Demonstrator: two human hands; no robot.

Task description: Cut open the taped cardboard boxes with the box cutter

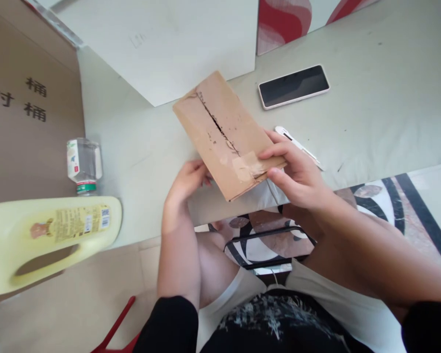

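Observation:
A small flat brown cardboard box (226, 132) is tilted above the table, its upper face toward me. A ragged dark slit runs along the middle of that face, and clear tape covers part of the near end. My right hand (296, 169) grips the near right corner, with fingers on top and the thumb at the end edge. At the left edge is my left hand (189, 181), fingers curled against the box and their tips partly hidden by it. A white utility knife (297, 147) lies on the table just beyond my right hand.
A phone (294, 87) lies farther back on the table (382, 108). A large white box (191, 44) stands behind. To the left are a clear bottle with a green cap (84, 164), a yellow jug (95, 215) and a large carton (40, 152). Below shows a red chair part (117, 323).

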